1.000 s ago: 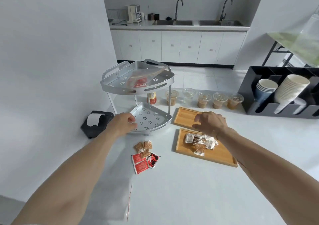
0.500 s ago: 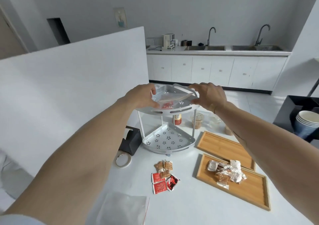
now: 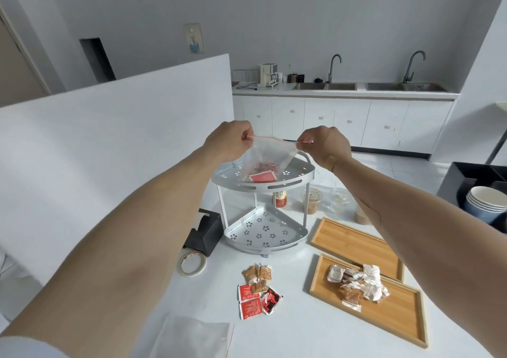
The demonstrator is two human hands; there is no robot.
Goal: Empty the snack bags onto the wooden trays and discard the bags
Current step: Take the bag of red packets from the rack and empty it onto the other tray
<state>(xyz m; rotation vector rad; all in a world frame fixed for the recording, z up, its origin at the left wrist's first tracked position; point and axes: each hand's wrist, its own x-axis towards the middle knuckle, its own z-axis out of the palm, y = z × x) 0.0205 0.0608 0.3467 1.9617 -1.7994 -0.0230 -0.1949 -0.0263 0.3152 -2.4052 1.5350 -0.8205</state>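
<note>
A clear zip snack bag (image 3: pixel 267 156) with red packets in its bottom hangs over the top shelf of the silver corner rack (image 3: pixel 297 184). My left hand (image 3: pixel 229 140) pinches its top left corner and my right hand (image 3: pixel 322 143) pinches the top right corner, stretching the zip edge between them. Two wooden trays lie at the right: the near tray (image 3: pixel 406 316) carries several wrapped snacks (image 3: pixel 356 282), the far tray (image 3: pixel 348 241) is bare. Loose red and brown snack packets (image 3: pixel 256 293) lie on the table. An empty clear bag (image 3: pixel 192 338) lies near the front edge.
A black tape dispenser (image 3: pixel 204 231) and a tape roll (image 3: pixel 192 263) sit left of the rack. A red-labelled jar (image 3: pixel 279 199) and lidded plastic cups (image 3: pixel 311 200) stand behind it. Paper cups (image 3: pixel 485 202) in a black holder are at the right. A white partition (image 3: pixel 109 143) lines the left.
Both hands rose from the table to the rack's top shelf, took hold of the clear bag and lifted it, pulling its top edge taut. The camera tilted up.
</note>
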